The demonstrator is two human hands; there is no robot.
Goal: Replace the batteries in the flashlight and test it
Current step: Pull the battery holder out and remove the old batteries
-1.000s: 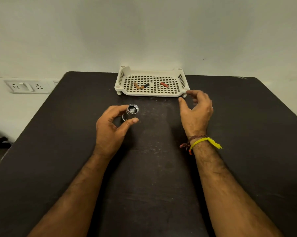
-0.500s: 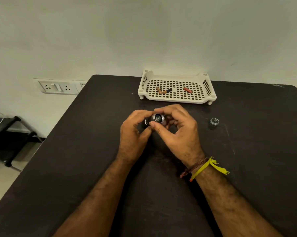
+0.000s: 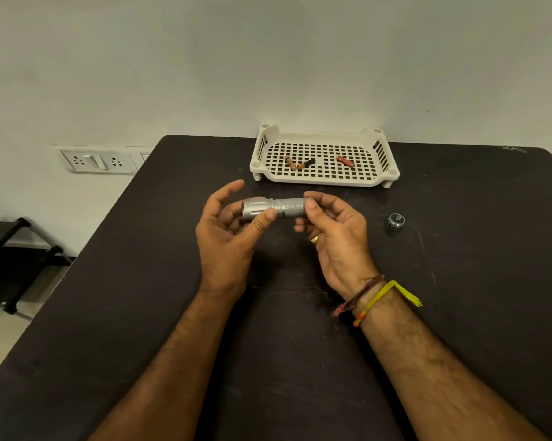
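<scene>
Soft, even light fell from above; the wall vignetted toward the corners. The tabletop bowed with wide-angle distortion, shadows faint, focus sharp throughout.

Silver knurled flashlight horizontal above the table, its cap apart, three batteries in the tray

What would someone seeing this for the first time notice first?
Most likely the silver flashlight, held level above the middle of the black table: the left hand pinches its head, the right hand its tail end. Next, the white tray at the far edge, with three small batteries in it. The cap sits alone on the table, right of the hands.
</scene>
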